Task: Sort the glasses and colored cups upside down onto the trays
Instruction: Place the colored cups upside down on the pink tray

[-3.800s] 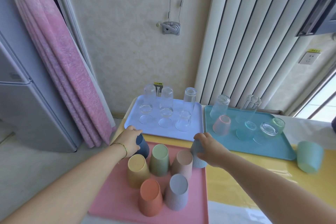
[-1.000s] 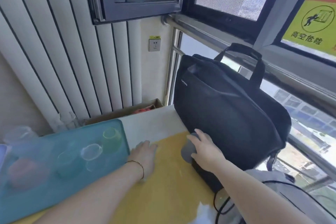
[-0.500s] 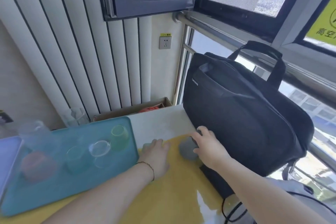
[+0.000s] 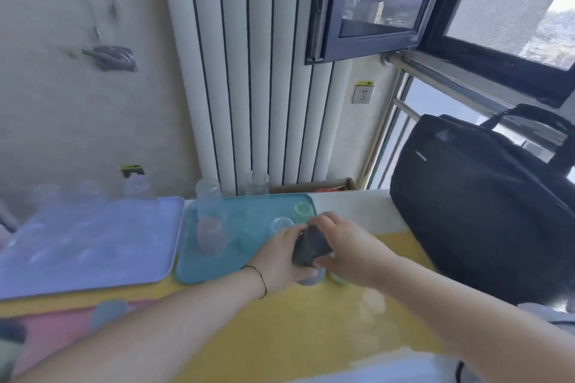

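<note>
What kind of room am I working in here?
Probably a home, on a high floor: a white ribbed column radiator on the wall, a dark-framed window showing city buildings far below, and a yellow-topped table with a black fabric laptop bag.

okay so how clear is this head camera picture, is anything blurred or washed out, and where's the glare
Head view: motion blur smears the left side, so the glasses on the lavender tray are faint ghosts; the hands and the dark cup between them are soft-edged; the black bag is sharper; daylight bleaches the window's upper right corner; a pale sheen lies on the yellow tabletop; wide-angle bending tilts the radiator.
</note>
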